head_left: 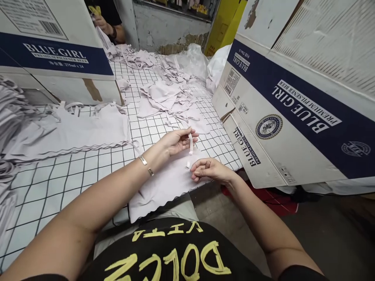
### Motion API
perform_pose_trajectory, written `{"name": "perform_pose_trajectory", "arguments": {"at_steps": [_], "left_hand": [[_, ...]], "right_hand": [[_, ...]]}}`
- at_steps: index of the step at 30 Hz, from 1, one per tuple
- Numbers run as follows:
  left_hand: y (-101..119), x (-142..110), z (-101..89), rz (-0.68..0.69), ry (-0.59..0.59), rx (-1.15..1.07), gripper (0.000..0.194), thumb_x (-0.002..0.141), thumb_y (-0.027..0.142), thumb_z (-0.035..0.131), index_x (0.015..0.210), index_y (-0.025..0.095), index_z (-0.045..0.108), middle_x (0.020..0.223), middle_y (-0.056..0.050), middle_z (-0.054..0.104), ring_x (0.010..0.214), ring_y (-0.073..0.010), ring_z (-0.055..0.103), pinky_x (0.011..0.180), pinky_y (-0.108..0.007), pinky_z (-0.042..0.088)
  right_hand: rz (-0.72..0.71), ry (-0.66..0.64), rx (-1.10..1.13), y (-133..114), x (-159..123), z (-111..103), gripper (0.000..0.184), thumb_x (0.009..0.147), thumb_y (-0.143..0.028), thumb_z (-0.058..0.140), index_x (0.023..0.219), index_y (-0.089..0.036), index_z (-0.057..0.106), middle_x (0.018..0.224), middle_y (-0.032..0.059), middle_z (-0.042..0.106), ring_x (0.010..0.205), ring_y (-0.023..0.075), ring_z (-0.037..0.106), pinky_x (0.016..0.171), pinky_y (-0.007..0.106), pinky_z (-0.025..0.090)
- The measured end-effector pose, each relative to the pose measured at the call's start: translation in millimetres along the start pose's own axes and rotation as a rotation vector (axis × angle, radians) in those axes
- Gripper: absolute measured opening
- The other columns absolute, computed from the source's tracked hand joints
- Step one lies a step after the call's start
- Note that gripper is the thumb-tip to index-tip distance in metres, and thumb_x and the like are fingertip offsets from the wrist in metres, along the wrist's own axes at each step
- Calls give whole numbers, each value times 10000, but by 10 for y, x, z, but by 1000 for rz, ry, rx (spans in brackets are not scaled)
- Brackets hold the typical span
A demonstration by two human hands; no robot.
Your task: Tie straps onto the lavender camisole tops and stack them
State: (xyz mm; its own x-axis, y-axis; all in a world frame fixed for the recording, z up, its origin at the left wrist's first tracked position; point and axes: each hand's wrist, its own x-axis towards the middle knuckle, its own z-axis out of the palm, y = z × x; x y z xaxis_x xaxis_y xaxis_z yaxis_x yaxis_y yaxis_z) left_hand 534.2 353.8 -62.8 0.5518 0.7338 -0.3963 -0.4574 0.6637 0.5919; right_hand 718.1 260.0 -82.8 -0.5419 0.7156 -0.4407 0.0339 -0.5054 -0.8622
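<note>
My left hand [177, 143] pinches a narrow pale strap [191, 144] between thumb and fingers, and its lower end hangs down. Beneath both hands a pale pink garment piece [164, 187] with a wavy lower edge lies over the table's front edge. My right hand [212, 171] is curled, thumb against the fingers, just above the garment's right part. Whatever its fingertips hold, if anything, is too small to make out. Beside them is a small white strap end or tab [188, 165].
Left stands a stack of similar garments [88, 127] with straps, below a beer carton [58, 58]. More pale pieces [166, 97] lie loosely across the checked tablecloth [73, 171]. At right a large carton [272, 113] leans in. Another person's hand [102, 24] holds fabric at the back.
</note>
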Motion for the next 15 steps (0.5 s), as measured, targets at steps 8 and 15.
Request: {"name": "perform_pose_trajectory", "arguments": {"at_steps": [8,15], "left_hand": [[-2,-41,119,-9,-24,-43,113,905,101,529,835,83,615,805,-98,653,746,-153,659,801,-336,568],[113,-20,153,27,45,70,134,912,143,515,815,109,600,831,-80,647,791,-144,646,828,-309,537]], "right_hand": [[-366,401,-322,-173,347,-151,463,637,-307,832,1013,-202,583,680,-61,536,604,88,492,594,238,435],[-66,26,-453,-217,476,-294,310,702,-400,770,847,-130,717,730,25,659,674,133,586,644,282,467]]}}
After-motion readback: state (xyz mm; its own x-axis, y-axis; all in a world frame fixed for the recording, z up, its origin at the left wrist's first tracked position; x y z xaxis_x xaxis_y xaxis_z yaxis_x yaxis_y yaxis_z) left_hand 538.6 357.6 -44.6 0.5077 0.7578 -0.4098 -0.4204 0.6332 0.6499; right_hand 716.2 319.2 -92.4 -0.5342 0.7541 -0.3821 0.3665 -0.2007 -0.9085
